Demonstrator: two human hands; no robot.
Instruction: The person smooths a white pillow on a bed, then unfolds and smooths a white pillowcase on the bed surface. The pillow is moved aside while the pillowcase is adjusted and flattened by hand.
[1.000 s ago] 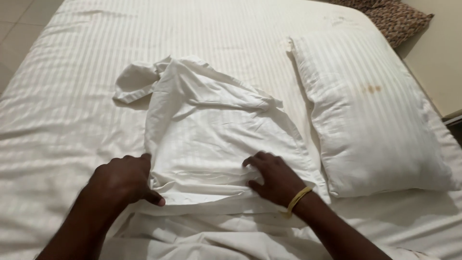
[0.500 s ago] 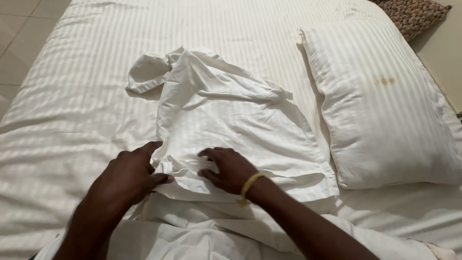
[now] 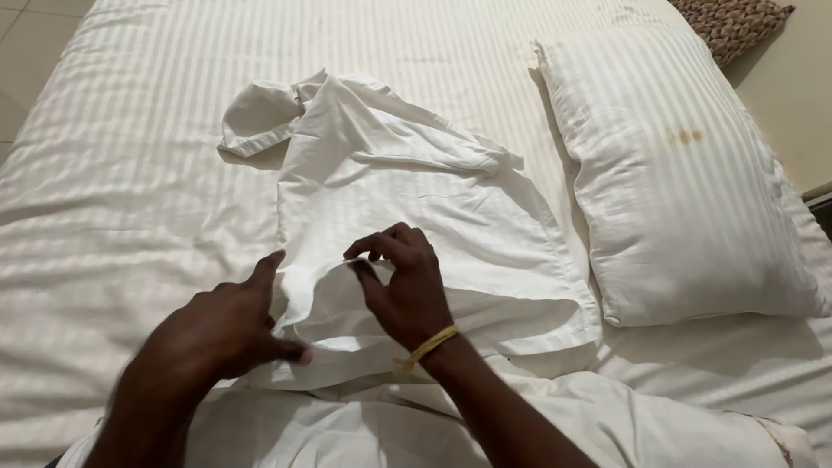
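Matt, creased white cotton pillowcase lies on a satin-striped cloth bedsheet beside a striped pillow.

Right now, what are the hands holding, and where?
Both hands grip the white pillowcase at its near open edge: the left hand pins it, the right hand pinches a fold.

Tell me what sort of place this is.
Most likely a bedroom, perhaps a hotel room: a bed made up with a white striped sheet, a matching pillow lying on it, and a patterned cushion at the head end, with pale tiled floor beside it.
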